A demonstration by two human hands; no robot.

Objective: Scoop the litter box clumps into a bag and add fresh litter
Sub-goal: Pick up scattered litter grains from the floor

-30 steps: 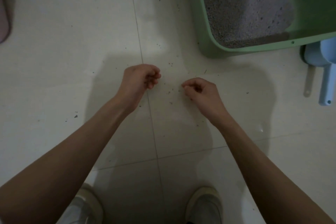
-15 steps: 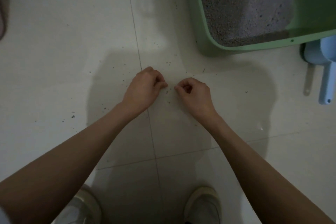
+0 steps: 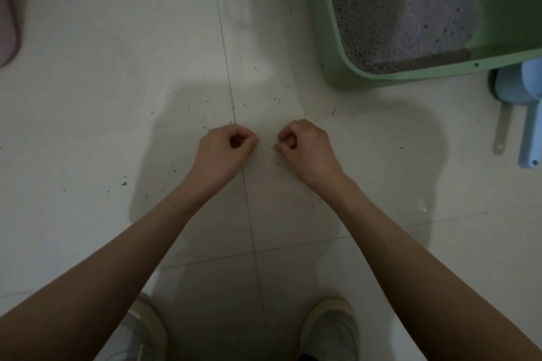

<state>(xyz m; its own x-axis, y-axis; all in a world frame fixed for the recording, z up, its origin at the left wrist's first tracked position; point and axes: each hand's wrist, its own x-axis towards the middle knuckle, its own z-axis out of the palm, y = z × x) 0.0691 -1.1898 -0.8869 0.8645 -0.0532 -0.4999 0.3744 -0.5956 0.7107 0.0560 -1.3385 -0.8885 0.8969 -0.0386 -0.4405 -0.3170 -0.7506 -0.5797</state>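
Observation:
A green litter box (image 3: 328,47) stands at the upper right, holding grey litter (image 3: 396,9) with a smooth surface. A blue scoop (image 3: 525,114) lies on the floor beside the box at the right edge. My left hand (image 3: 225,152) and my right hand (image 3: 308,146) hover close together over the white tile floor, both with fingers curled into loose fists. I see nothing held in either. The right hand's fingertips are next to a few loose litter grains (image 3: 275,147). No bag is in view.
More litter grains (image 3: 277,99) are scattered over the tiles between my hands and the box. My two shoes (image 3: 331,331) are at the bottom. A pink object (image 3: 7,23) sits at the left edge.
Both hands have moved closer together and lower toward the floor. Their fingers stay curled.

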